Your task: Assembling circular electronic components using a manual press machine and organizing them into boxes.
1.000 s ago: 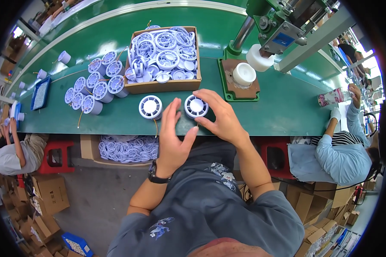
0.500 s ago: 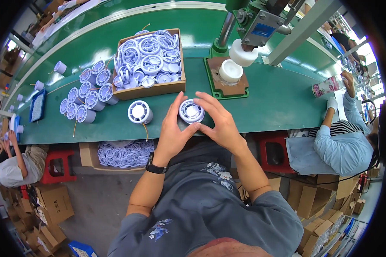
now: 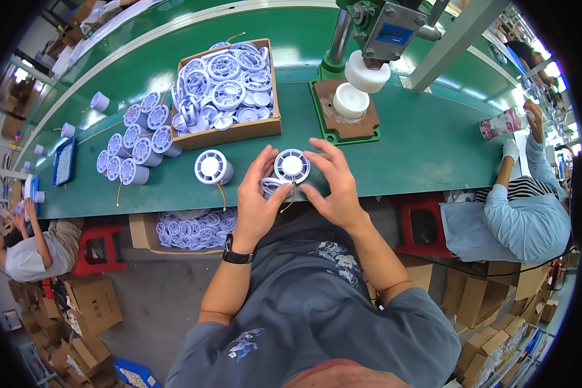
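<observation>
A white round plastic housing with a spoked top (image 3: 291, 165) stands near the table's front edge, between my two hands. A thin brownish wire runs out of its near side. My left hand (image 3: 262, 187) pinches a white plastic ring (image 3: 273, 186) between thumb and fingers, just left of the housing. On the other side, my right hand (image 3: 333, 187) is curved with fingers apart, its fingertips close to the housing's edge; whether they touch it I cannot tell. Another housing with a wire (image 3: 213, 167) stands to the left of my left hand.
A cardboard box (image 3: 229, 132) of white rings and discs lies ahead. Several wired housings (image 3: 142, 150) cluster to its left. A green press (image 3: 349, 129) with white round blocks stands ahead right. Below the table edge is a box of rings (image 3: 197, 229). Co-workers sit at both sides.
The ring has come off the housing's top and is now at its left in my left hand. My right hand's fingers have opened slightly. The housing's wire now shows.
</observation>
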Available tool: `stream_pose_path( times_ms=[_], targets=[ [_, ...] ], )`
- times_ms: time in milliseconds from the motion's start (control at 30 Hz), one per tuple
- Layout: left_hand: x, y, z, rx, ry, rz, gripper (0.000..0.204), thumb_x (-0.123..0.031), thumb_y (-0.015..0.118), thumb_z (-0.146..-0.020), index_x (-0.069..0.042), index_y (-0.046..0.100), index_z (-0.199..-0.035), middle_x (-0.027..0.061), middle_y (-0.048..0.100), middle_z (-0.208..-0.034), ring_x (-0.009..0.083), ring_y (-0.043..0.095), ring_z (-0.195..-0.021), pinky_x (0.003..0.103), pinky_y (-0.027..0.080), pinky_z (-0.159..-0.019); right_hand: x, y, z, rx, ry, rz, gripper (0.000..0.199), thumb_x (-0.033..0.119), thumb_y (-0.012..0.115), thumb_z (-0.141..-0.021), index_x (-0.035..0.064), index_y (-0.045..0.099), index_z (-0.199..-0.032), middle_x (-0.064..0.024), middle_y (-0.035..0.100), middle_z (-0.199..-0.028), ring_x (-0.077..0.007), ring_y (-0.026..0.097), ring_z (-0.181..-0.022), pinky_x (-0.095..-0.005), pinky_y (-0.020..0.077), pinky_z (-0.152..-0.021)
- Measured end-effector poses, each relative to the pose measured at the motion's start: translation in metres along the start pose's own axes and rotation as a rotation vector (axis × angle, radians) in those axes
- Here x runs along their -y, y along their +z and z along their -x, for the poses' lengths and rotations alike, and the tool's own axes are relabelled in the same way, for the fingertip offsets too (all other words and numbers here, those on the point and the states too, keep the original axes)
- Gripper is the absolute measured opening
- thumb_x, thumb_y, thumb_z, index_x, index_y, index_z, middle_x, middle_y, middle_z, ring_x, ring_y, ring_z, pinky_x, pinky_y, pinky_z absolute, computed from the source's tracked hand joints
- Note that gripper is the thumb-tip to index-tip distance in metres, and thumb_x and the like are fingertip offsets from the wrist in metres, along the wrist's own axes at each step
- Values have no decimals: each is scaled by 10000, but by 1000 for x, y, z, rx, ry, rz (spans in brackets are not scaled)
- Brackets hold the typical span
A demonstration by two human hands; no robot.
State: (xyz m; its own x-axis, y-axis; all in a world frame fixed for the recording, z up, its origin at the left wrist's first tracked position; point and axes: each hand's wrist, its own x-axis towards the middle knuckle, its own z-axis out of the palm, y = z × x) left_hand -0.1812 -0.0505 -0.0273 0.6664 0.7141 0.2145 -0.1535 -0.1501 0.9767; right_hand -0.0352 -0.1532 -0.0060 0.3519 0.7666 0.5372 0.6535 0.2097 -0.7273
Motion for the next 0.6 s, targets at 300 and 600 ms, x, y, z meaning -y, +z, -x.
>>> stream_pose_path(
  times_ms=[300,600],
  targets=[
    [8,-1,18,-163,66,93,470,129,592,-844,52,469,-1291,108,554,-1103,208,573,-1095,340,467,-994,12,36,34,-189,-58,87,451,-56,727,-684,16,610,-1114,-148,564,-1043,-283,578,-892,-365,496,-774],
    [-28,-3,27,-343,1,438,355,120,547,-887,21,483,-1222,72,513,-1067,163,562,-1047,316,521,-895,29,27,26,-103,-113,-5,497,-39,762,-661,31,622,-1132,-147,572,-1124,-298,578,-944,-366,494,-795]
  ],
)
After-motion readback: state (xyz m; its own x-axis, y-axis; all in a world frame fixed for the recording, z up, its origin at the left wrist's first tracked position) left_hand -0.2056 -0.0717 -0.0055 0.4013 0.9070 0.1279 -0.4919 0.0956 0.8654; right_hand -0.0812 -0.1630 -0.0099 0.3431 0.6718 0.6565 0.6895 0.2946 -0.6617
